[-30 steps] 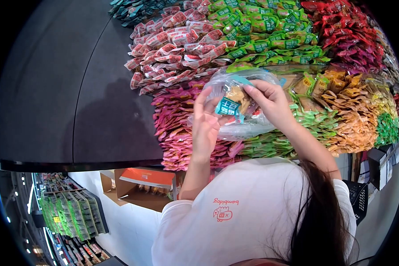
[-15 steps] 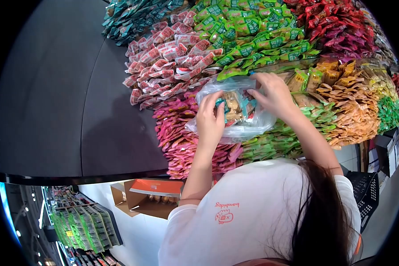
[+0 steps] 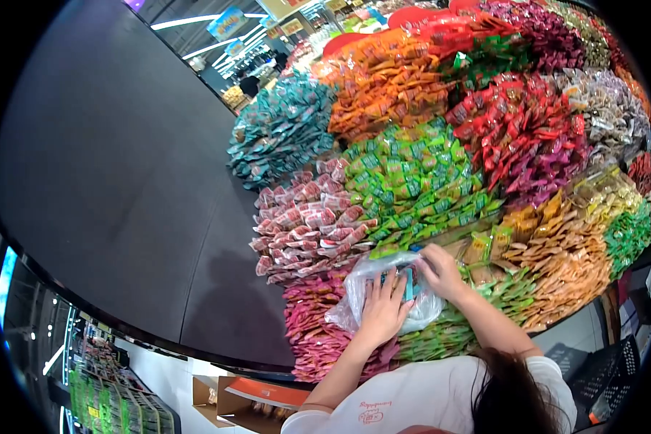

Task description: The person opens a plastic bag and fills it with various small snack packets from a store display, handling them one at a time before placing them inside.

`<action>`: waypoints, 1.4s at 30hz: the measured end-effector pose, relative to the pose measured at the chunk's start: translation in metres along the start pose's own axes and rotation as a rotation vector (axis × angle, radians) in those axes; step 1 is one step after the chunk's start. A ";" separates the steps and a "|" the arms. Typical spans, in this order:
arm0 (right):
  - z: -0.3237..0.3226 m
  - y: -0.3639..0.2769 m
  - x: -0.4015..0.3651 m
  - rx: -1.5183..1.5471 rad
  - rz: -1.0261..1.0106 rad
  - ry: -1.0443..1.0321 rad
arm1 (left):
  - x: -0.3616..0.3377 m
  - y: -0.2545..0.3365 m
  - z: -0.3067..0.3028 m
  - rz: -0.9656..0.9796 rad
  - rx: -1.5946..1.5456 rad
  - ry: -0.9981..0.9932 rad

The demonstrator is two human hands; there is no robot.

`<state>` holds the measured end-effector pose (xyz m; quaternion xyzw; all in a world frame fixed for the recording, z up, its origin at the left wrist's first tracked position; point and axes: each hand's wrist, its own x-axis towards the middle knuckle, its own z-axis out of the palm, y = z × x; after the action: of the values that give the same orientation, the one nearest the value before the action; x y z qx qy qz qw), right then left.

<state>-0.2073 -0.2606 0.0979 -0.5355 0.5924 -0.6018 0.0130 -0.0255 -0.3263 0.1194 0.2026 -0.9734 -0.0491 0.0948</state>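
A clear plastic bag (image 3: 349,304) sits open on the heaped snack packets, with several small packets (image 3: 410,284) inside it. My left hand (image 3: 385,307) lies across these packets, its fingers spread and flat, hiding most of them. At the bag's right rim, my right hand (image 3: 443,275) is curled with the plastic between thumb and fingers. Pink packets (image 3: 315,325) are beneath and left of the bag, and green packets (image 3: 441,336) lie below and to its right.
Beyond the bag rise heaps of white-and-red packets (image 3: 311,220), bright green packets (image 3: 405,181), teal packets (image 3: 282,126) and red packets (image 3: 521,130). A dark flat surface (image 3: 123,181) spans the left. Below are a cardboard box (image 3: 257,405) and a black basket (image 3: 615,376).
The view has tilted up, showing more of the display. My left hand has gone from the bag's left side to flat over the packets inside. My right hand remains at the right rim.
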 end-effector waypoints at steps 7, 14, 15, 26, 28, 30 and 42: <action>-0.001 0.001 -0.006 0.068 0.042 0.002 | 0.010 -0.003 0.011 -0.040 -0.056 0.079; 0.001 0.000 -0.014 0.020 0.074 -0.046 | 0.006 0.000 0.032 -0.054 -0.119 0.386; 0.002 0.000 -0.015 0.010 0.066 -0.041 | 0.005 0.000 0.032 -0.061 -0.132 0.405; 0.002 0.008 -0.020 0.080 0.067 -0.084 | 0.005 0.002 0.041 -0.154 -0.129 0.399; 0.004 0.012 -0.021 0.080 0.069 -0.079 | 0.005 0.001 0.043 -0.136 -0.127 0.443; 0.005 0.014 -0.022 0.086 0.024 -0.028 | 0.004 -0.001 0.045 -0.135 -0.124 0.443; 0.004 0.008 -0.022 0.100 0.125 -0.095 | 0.001 -0.002 0.050 -0.185 -0.146 0.470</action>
<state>-0.2007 -0.2516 0.0774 -0.5240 0.5927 -0.6025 0.1051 -0.0360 -0.3261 0.0707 0.2892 -0.8959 -0.0794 0.3279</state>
